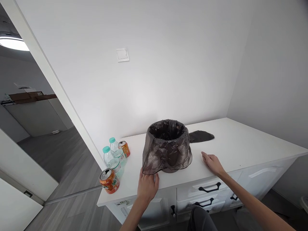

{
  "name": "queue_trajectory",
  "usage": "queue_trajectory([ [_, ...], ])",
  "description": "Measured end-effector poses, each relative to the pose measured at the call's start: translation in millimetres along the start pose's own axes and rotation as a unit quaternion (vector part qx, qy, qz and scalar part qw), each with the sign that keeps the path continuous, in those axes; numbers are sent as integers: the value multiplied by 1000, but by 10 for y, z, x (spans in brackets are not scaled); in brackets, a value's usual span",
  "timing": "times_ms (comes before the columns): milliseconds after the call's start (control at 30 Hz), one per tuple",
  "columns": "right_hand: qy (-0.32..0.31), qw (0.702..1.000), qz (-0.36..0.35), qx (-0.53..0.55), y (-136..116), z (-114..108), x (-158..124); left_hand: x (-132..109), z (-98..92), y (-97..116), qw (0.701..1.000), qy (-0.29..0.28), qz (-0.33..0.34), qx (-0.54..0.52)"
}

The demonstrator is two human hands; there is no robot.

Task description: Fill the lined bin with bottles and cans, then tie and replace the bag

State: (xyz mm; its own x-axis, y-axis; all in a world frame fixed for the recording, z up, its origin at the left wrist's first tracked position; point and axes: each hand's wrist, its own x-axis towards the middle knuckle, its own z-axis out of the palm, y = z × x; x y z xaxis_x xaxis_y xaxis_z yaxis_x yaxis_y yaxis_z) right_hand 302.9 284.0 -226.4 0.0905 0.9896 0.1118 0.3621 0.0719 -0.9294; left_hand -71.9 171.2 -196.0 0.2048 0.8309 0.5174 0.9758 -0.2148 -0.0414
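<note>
A bin [168, 154] lined with a thin dark plastic bag stands upright on the white cabinet top. The bag is folded over the rim and hangs loosely down the outside, hiding most of the bin. My left hand [147, 186] rests at the bin's front left, thumb apart and fingers stretched forward, their tips partly covered by the bag's hem. To the right of the bin, my right hand [213, 163] lies on the cabinet top with its fingers curled in, apart from the bag; nothing shows in it. A flat dark piece of plastic [201, 136] lies behind, right of the bin.
Two clear bottles with green caps, a front bottle [112, 159] and a rear bottle [117, 148], stand at the left. An orange can [109, 181] is near the front left edge; another orange can [124, 148] stands farther back. The wall rises behind. A doorway opens left.
</note>
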Motion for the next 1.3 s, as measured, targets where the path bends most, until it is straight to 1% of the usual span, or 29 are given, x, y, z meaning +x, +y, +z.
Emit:
queue_trajectory([
  [133, 4, 1000, -3, 5, -33, 2, -8, 16, -18, 1, 1000, 0, 1, 0],
  [367, -5, 1000, 1, 8, 34, 21, 16, 8, 11, -10, 1000, 4, 2, 0],
  [467, -5, 1000, 5, 8, 15, 24, 3, 5, 10, -7, 1000, 12, 3, -7],
  [733, -5, 1000, 19, -3, -93, 29, -52, 15, -93, 36, 1000, -6, -9, -17],
  [800, -20, 999, 34, 11, -166, 18, -66, 19, -119, 41, 1000, -16, -14, -23],
  [833, -37, 998, 42, 22, -227, 2, -72, 22, -130, 42, 999, -21, -16, -26],
  [900, -81, 994, 48, 50, -399, -59, -79, 24, -146, 41, 999, -30, -20, -32],
  [967, -107, 991, 38, 69, -617, -156, -75, 25, -155, 38, 999, -33, -22, -36],
  [1067, -98, 992, 15, 72, -927, -326, -46, 21, -152, 30, 999, -26, -23, -42],
  [1133, -90, 994, 10, 67, -1045, -409, -17, 15, -142, 22, 999, -21, -24, -44],
  [1200, -90, 994, 13, 67, -1049, -433, 10, 5, -125, 12, 999, -22, -23, -43],
  [1300, -94, 992, 26, 82, -851, -342, 39, -14, -95, 0, 999, -19, -23, -36],
])
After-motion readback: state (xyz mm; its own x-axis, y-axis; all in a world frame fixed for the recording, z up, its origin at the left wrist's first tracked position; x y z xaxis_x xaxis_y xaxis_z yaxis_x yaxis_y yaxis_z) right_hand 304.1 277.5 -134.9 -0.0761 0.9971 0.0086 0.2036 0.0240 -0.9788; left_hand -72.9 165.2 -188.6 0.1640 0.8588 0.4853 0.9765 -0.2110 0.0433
